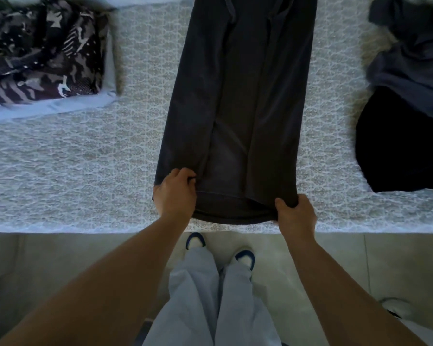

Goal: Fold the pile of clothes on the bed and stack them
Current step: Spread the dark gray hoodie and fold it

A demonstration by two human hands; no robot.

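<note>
Dark grey trousers laid lengthwise on the bed, running straight away from my hands. Left hand pinching the near-left hem corner, right hand clamped on the near-right corner, hem slightly lifted off the cover. Folded stack, camo piece on top, sits far left of my left hand; unfolded pile off to the right of my right hand. Step looks like: legs aligned, about to fold. Next move probably carries the hem forward to the waistband, both corners level, then halve again and move to the stack.
</note>
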